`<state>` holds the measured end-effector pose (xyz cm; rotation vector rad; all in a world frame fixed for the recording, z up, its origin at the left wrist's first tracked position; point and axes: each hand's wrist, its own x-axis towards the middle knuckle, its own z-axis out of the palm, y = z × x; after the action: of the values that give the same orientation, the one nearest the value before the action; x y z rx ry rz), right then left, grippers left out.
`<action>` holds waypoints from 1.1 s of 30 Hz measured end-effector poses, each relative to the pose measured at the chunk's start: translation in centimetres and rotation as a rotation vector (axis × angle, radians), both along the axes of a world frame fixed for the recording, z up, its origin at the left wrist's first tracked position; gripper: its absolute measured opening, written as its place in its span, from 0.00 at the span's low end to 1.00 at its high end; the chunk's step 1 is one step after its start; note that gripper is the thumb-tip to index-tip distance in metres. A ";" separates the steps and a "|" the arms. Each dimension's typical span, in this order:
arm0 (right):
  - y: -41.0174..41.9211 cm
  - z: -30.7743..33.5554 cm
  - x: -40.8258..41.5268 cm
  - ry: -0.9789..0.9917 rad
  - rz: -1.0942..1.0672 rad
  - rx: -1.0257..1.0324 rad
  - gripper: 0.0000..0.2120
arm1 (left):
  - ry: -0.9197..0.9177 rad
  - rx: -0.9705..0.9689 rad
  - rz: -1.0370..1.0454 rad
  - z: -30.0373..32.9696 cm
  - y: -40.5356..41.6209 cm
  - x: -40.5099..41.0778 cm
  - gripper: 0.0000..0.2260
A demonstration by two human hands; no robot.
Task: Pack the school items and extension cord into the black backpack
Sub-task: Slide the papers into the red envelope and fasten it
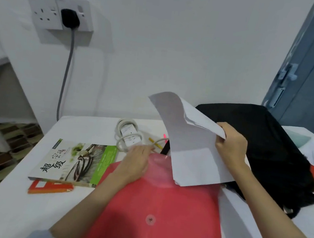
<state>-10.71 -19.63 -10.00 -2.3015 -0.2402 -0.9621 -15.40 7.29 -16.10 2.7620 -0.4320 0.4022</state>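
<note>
Hands working over white table (15, 200), seen from above. Right hand (230, 145) pinching sheaf of white papers (192, 148) by upper edge, fingers clamped, sheets lifting and curling up above red plastic folder (161, 207). Left hand (135, 163) lying flat, fingers spread, pressing on far left part of folder. Folder lying nearest, snap button facing up. Black backpack (266, 151) slumping on right side of table, just behind and beside papers; whether open or zipped, impossible telling. White extension cord (128, 137) sitting coiled at far edge, just beyond left fingertips. Yellow pencil (154, 142) lying beside cord. Book with green cover (76, 162) resting to left of folder, overlapping orange book (50, 188) beneath. Black plug (69, 18) sitting in wall socket (47, 13) at upper left.
</note>
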 end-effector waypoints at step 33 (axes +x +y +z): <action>2.8 0.8 4.7 0.751 0.442 -0.447 0.14 | 0.504 -0.714 -0.037 2.7 5.8 -4.1 0.07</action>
<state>-6.02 -16.86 -9.23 -2.6554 -0.6468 0.2203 -19.51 13.09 -13.36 2.0455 -0.1607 -0.1409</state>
